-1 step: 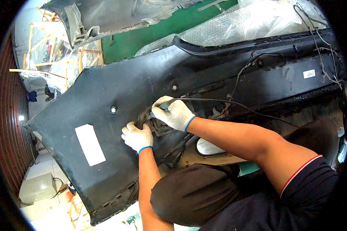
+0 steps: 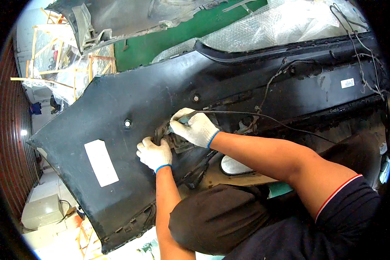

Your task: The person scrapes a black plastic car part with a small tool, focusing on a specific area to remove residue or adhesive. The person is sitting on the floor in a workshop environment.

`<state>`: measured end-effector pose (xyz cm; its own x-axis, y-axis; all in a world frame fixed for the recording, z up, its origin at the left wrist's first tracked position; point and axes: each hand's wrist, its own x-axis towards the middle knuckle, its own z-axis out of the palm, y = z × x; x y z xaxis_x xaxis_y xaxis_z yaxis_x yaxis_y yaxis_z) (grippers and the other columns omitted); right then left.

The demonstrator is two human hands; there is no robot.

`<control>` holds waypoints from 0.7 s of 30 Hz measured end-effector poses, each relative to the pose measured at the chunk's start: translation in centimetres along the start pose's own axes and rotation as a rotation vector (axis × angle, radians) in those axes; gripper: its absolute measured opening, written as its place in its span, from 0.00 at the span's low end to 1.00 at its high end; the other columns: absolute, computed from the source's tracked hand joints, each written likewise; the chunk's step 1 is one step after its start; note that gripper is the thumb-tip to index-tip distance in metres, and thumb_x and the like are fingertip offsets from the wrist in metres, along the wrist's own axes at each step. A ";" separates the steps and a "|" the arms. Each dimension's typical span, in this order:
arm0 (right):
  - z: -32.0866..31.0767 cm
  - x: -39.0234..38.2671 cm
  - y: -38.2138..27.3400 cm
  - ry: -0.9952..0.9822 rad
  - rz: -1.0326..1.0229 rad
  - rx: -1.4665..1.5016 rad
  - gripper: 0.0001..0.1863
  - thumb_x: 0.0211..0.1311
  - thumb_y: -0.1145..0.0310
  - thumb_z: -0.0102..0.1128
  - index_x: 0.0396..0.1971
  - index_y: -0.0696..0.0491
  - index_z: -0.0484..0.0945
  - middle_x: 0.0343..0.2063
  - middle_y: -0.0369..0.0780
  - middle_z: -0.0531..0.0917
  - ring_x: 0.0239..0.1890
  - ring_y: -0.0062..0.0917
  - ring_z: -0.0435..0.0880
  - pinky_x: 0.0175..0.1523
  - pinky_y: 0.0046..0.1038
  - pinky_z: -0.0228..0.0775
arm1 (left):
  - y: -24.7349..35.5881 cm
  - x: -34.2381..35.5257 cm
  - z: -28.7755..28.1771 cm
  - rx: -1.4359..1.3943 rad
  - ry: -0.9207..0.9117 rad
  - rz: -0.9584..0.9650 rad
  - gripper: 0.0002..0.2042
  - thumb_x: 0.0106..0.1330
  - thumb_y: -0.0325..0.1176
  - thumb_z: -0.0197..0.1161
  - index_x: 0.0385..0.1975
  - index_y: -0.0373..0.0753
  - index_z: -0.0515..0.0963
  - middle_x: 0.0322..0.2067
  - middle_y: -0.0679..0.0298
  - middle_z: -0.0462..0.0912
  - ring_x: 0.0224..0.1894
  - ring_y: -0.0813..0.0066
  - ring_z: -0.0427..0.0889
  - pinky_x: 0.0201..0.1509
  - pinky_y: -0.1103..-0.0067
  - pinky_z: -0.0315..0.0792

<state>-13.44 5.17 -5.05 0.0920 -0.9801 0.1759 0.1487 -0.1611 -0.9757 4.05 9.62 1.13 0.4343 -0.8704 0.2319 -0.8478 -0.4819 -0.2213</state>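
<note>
A large black car bumper point(image 2: 156, 89) lies with its inner side up before me. In my right hand point(image 2: 200, 131), gloved in white knit, is a slim corded tool with a teal grip point(image 2: 187, 118); its tip is hidden by the fingers. From it a thin black cord point(image 2: 268, 116) runs right over my forearm. My left hand point(image 2: 154, 155), in a matching glove, rests on the bumper with thumb and fingers apart. It touches the edge of a dark grey bracket-like patch point(image 2: 184, 145), partly covered by both hands.
A white paper sheet point(image 2: 102, 163) lies on the bumper's left part. Wiring point(image 2: 271, 82) crosses its right part. Beyond are another dark bumper piece point(image 2: 130, 19), a green surface point(image 2: 147, 50) and bubble wrap point(image 2: 264, 28). Wooden crate frames point(image 2: 60, 56) stand at the left.
</note>
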 end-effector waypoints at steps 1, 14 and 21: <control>0.3 0.0 -0.1 0.028 -0.033 -0.002 0.08 0.68 0.64 0.71 0.38 0.53 0.87 0.36 0.45 0.89 0.41 0.39 0.90 0.49 0.37 0.82 | 0.0 0.0 0.0 0.000 -0.011 -0.006 0.25 0.56 0.46 0.78 0.51 0.41 0.84 0.53 0.49 0.82 0.58 0.43 0.80 0.60 0.53 0.79; 0.5 -0.1 -0.1 -0.089 -0.282 -0.198 0.06 0.61 0.63 0.74 0.33 0.46 0.85 0.33 0.37 0.87 0.40 0.37 0.86 0.48 0.35 0.82 | -0.1 0.1 0.0 -0.011 0.018 0.026 0.23 0.56 0.42 0.77 0.49 0.39 0.85 0.51 0.49 0.82 0.56 0.43 0.80 0.57 0.53 0.79; 0.8 -0.8 0.6 -0.137 -0.098 0.119 0.08 0.65 0.61 0.72 0.39 0.46 0.85 0.37 0.39 0.88 0.43 0.36 0.89 0.50 0.34 0.82 | 0.0 0.1 -0.2 -0.001 -0.036 0.009 0.25 0.57 0.46 0.77 0.51 0.39 0.84 0.53 0.48 0.82 0.58 0.43 0.80 0.60 0.54 0.78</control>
<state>-12.66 5.96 -5.64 0.2029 -0.9342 0.2933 0.2783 -0.2321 -0.9320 4.04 9.55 1.31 0.4375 -0.8777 0.1957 -0.8519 -0.4742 -0.2223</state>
